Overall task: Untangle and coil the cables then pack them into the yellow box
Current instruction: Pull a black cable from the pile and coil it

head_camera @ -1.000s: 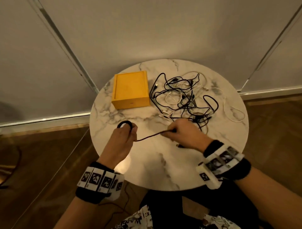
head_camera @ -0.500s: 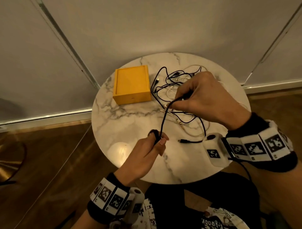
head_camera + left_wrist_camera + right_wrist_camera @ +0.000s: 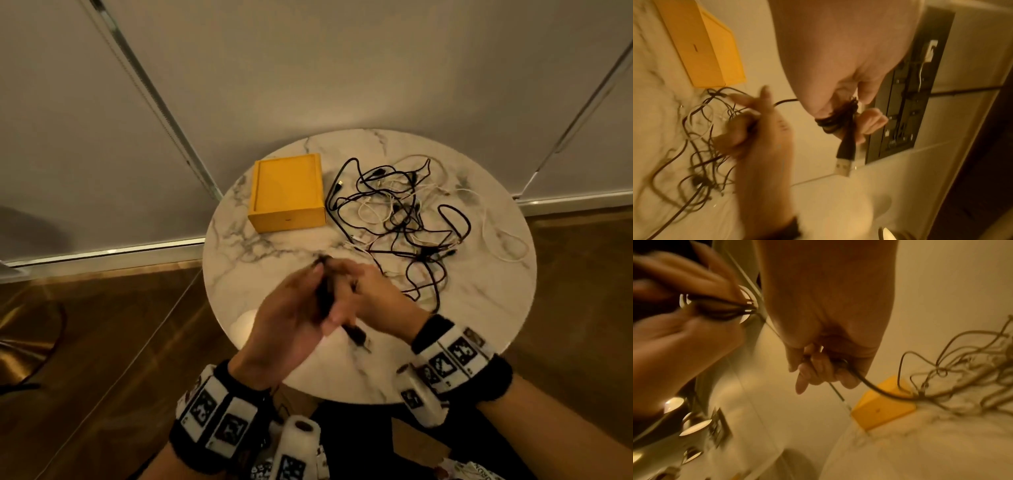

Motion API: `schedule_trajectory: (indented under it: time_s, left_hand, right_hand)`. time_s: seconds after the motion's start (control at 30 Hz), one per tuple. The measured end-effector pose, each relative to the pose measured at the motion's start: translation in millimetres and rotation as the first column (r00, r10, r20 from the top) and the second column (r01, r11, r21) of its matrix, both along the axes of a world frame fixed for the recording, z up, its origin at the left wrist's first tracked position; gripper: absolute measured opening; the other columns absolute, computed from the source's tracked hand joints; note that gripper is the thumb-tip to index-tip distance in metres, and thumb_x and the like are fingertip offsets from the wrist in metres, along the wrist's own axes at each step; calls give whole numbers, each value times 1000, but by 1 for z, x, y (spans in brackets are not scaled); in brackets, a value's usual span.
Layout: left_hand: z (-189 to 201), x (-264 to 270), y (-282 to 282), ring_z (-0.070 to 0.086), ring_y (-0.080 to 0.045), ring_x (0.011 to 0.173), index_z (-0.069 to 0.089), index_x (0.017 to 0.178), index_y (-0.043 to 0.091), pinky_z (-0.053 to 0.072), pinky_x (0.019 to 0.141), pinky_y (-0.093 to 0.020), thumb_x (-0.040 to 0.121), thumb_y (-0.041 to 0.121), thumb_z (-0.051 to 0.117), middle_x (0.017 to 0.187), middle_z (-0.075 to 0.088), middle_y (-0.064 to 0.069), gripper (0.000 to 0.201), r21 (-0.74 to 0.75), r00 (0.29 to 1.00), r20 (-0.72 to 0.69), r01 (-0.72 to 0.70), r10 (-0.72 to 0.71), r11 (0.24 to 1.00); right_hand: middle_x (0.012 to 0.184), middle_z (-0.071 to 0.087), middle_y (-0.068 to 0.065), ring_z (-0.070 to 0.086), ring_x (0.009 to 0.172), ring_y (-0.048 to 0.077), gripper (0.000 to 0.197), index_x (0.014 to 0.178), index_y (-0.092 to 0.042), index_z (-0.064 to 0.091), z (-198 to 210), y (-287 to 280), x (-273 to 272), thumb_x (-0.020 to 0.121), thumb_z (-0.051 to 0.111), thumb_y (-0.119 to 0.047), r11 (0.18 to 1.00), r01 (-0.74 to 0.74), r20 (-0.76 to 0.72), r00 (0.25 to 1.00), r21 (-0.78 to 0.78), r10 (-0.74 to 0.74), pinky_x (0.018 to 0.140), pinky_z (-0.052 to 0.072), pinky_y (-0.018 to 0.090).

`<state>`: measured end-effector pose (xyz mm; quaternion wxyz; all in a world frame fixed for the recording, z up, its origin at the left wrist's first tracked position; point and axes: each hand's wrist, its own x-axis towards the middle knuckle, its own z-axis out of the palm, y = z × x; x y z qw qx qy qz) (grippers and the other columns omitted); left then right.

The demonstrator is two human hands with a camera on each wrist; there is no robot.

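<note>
Over the marble table, both hands meet, near the yellow box and cable tangle. Left wrist view — left hand pinches a coiled black cable. Right wrist view — right hand fingers curl round its loose end.

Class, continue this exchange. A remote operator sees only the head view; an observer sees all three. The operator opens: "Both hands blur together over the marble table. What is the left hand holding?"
Observer: In the left wrist view the left hand grips a small coil of wound black loops, and a metal-tipped USB plug hangs below its fingers.
Operator: What about the right hand? I only see its back.
Observer: In the right wrist view the right hand has its fingers curled round one strand of black cable.
Operator: Where does that strand go?
Observer: It runs from the fingers toward the tangle beside the yellow box.
</note>
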<state>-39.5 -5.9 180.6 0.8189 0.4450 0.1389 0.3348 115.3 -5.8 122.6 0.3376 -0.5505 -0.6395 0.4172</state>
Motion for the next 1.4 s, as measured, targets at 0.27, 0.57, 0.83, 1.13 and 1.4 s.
schedule_trajectory:
  time_s: [0.27, 0.57, 0.83, 1.13, 1.4]
  left_hand:
    - [-44, -25, 40, 65, -25, 74, 52, 110, -1, 52, 76, -31, 100, 15, 36, 83, 70, -8, 25, 427, 807, -308, -357, 505, 831]
    - [-45, -13, 23, 61, -32, 63, 57, 93, -2, 49, 67, -35, 101, 20, 37, 70, 66, -11, 31, 444, 815, -505, -35, 283, 895]
    - [-17, -6, 2, 38, -9, 41, 64, 86, 7, 48, 60, -25, 95, 31, 51, 46, 46, 3, 29, 21, 976, -162, 151, -146, 988]
    - [8, 0, 14, 54, -16, 66, 57, 113, -1, 47, 79, -30, 100, 23, 38, 73, 58, -5, 33, -107, 974, 192, 146, -123, 983]
    - [10, -11, 36, 58, -12, 72, 53, 118, 0, 50, 79, -26, 94, 18, 39, 77, 61, -2, 33, 42, 933, 105, -351, 345, 935]
  right_hand:
    - [77, 68, 3, 56, 72, 20, 22, 92, -22, 65, -7, -23, -31, 97, 50, -37, 979, -195, 460, 876, 63, 145, 64, 40, 32]
    - [79, 68, -1, 64, 78, 27, 14, 95, -20, 63, 63, -1, 3, 82, 58, -18, 903, -259, 650, 760, 343, -29, 64, 52, 42]
    - [66, 62, 5, 57, 62, 31, 34, 108, -21, 58, 62, 11, 14, 98, 33, -42, 881, -86, 467, 869, 465, -162, 57, 47, 44]
    - [62, 61, -10, 57, 59, 6, 18, 75, -21, 58, 28, -10, -25, 85, 43, -23, 978, 138, -93, 988, 157, -125, 61, 48, 31]
    - [52, 54, 10, 50, 44, 19, 11, 96, 4, 60, 6, -27, -53, 96, 48, 4, 988, 73, -543, 829, -134, -135, 53, 44, 28]
